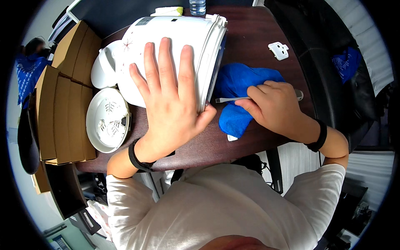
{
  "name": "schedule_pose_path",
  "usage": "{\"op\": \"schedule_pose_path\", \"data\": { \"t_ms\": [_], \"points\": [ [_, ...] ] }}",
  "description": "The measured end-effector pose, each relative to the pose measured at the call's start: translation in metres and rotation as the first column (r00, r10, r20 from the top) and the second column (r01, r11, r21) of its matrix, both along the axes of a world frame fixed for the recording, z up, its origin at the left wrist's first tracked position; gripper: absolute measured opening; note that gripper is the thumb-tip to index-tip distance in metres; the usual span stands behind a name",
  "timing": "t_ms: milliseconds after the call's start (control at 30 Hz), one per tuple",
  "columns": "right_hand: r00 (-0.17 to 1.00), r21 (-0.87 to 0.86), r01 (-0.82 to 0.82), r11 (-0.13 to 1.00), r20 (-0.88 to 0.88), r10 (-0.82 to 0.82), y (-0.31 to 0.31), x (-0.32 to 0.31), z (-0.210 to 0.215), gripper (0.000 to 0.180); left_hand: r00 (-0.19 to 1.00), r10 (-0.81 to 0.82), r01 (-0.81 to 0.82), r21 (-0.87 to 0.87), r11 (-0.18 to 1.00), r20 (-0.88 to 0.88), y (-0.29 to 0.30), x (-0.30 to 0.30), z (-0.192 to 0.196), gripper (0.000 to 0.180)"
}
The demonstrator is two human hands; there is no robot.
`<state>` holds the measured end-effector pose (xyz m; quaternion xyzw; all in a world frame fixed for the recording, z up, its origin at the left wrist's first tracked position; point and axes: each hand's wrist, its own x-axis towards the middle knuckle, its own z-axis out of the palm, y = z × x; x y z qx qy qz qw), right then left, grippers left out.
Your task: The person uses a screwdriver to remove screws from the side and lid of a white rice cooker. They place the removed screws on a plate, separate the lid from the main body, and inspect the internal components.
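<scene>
A white rounded appliance (137,58), which looks like a rice cooker, lies on its side on the dark brown table. My left hand (171,96) rests on it with the fingers spread, the thumb at its right rim. A flat-bladed screwdriver (230,99) is in my right hand (275,104), its tip pointing left toward that rim but apart from it. Most of its handle is hidden by my fingers. Beneath the right hand lies a crumpled blue cloth (237,81). Left of the appliance sits a round white cover (91,132) with slots, its inside facing up.
Behind that cover is another white rounded part (102,68). Brown cardboard boxes (64,121) line the left side. A small white plastic piece (278,50) lies at the far right. A clear bottle (197,7) stands at the back. A black chair (325,62) borders the table's right edge.
</scene>
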<state>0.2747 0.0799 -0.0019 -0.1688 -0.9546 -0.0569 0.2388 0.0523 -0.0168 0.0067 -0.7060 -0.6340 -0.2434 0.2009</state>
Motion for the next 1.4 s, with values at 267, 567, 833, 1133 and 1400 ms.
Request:
{"op": "schedule_pose_path", "data": {
  "t_ms": [267,567,833,1133,1400],
  "points": [
    [0.998,0.242,-0.055,0.969,0.020,0.052,-0.001,-0.005,0.021,0.039,1.000,-0.010,0.010,-0.003,1.000,0.000,0.000,-0.001,0.000,0.107],
    [0.997,0.284,-0.052,0.957,0.075,0.032,-0.002,-0.005,0.027,0.038,1.000,0.001,-0.001,-0.009,1.000,-0.003,0.000,-0.001,0.000,0.107],
    [0.998,0.285,-0.054,0.957,0.052,0.041,-0.005,-0.005,0.029,0.037,1.000,-0.004,0.004,-0.005,1.000,0.002,0.000,0.000,0.000,0.108],
    [0.993,0.347,-0.030,0.937,0.117,-0.012,-0.015,-0.012,0.049,0.031,1.000,0.007,-0.007,-0.022,1.000,0.020,0.002,0.002,0.003,0.108],
    [0.987,0.370,-0.086,0.925,0.157,0.029,-0.011,-0.019,0.069,0.032,1.000,0.008,-0.007,-0.032,0.999,0.028,0.001,0.001,0.005,0.109]
  ]
}}
